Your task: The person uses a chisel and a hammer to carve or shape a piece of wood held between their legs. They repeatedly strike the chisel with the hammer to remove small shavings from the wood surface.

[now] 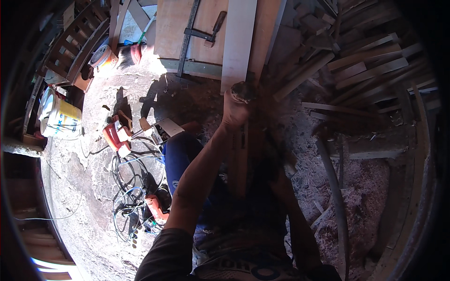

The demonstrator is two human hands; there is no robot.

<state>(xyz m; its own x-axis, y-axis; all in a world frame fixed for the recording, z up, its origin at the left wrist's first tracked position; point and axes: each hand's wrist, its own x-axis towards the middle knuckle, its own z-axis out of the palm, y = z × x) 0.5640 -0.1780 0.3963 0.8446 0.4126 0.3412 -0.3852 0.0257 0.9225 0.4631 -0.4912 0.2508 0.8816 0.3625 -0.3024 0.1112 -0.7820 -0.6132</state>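
My left hand (236, 111) reaches forward and is closed on a dark, mottled, rounded thing (243, 92); its kind is not clear. That thing is at the near end of a long pale board (238, 44). Beside this board lies a browner plank (264, 37). A narrow wooden piece (237, 164) runs from below my left hand toward my body, between my legs. My right hand (281, 185) is low on the right, in deep shadow. Its fingers, and anything in them, are hidden by the dark.
A bar clamp (206, 35) rests on a wooden panel (168, 28). To the left are a red power tool (117, 136), an orange drill (157, 209), tangled cables (123, 175) and buckets (61, 114). Scrap wood (365, 65) is piled right, above a curved pole (335, 196) and shavings.
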